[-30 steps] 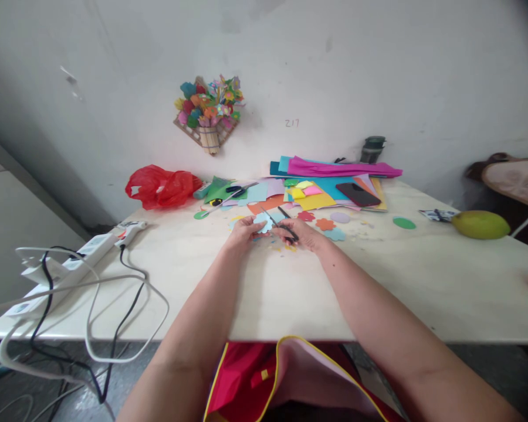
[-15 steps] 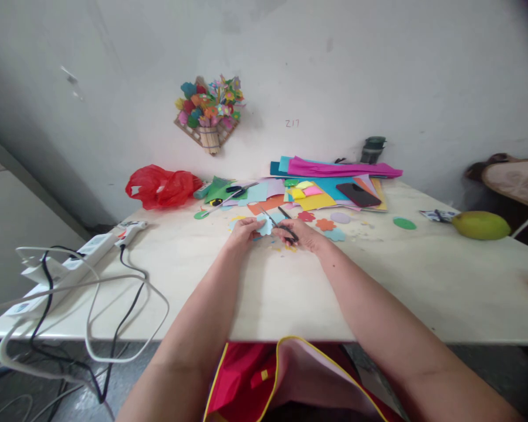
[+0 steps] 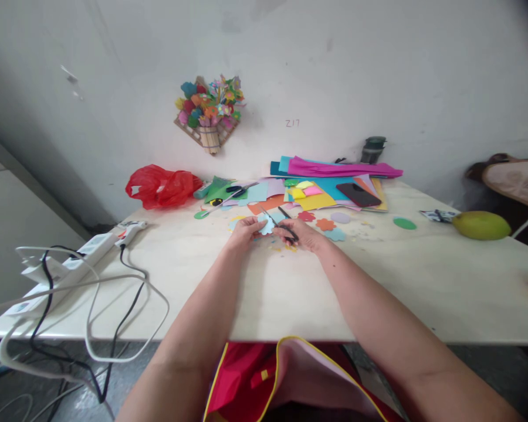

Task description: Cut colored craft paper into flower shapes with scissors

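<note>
Your left hand [image 3: 246, 227] pinches the light-blue paper flower [image 3: 266, 229] above the counter [image 3: 281, 305], leaving its edge facing the scissors [image 3: 294, 235] gripped in your curled right hand [image 3: 303, 232]; coloured sheets [image 3: 317, 203] (presumably set back for working room) lie beyond.

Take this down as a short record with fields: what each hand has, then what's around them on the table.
Left hand: holds pale blue scalloped paper
Right hand: holds black-handled scissors, blades apart
Right of scissors: red paper flower, orange paper flower, lavender oval
Table, far side: red plastic bag, dark phone
Table, left: white power strip
Table, right: yellow-green fruit
</note>
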Demonstrator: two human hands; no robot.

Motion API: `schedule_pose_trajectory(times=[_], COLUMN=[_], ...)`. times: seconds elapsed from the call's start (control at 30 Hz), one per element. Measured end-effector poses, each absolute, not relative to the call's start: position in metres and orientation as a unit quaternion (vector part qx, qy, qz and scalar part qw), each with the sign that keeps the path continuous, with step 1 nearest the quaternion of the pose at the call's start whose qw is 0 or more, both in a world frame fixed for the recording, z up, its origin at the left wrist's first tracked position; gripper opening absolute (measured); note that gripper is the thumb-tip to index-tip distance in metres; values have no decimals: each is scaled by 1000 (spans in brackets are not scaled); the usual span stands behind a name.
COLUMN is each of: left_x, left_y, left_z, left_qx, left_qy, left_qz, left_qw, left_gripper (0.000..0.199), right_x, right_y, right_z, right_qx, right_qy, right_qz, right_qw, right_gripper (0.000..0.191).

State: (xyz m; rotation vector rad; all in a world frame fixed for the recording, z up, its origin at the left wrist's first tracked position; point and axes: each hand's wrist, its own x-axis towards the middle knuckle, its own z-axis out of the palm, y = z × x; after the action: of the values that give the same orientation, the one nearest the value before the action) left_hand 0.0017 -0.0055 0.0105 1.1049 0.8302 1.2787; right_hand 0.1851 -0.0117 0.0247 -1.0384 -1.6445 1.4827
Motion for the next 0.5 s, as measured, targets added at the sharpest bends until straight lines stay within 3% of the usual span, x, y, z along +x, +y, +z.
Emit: schedule_pose_trajectory(times=[0.5], left_x=[2], left_y=[-5], left_z=[8], left_qx=[480], left_qy=[364], left_qz=[543], left_qw=[585], left_gripper=[44], right_x=[182], right_y=[-14], right_z=[25], right_qx=[-419], right_qy=[-621], right_qz=[567], right_qw=[343], right_gripper=[17])
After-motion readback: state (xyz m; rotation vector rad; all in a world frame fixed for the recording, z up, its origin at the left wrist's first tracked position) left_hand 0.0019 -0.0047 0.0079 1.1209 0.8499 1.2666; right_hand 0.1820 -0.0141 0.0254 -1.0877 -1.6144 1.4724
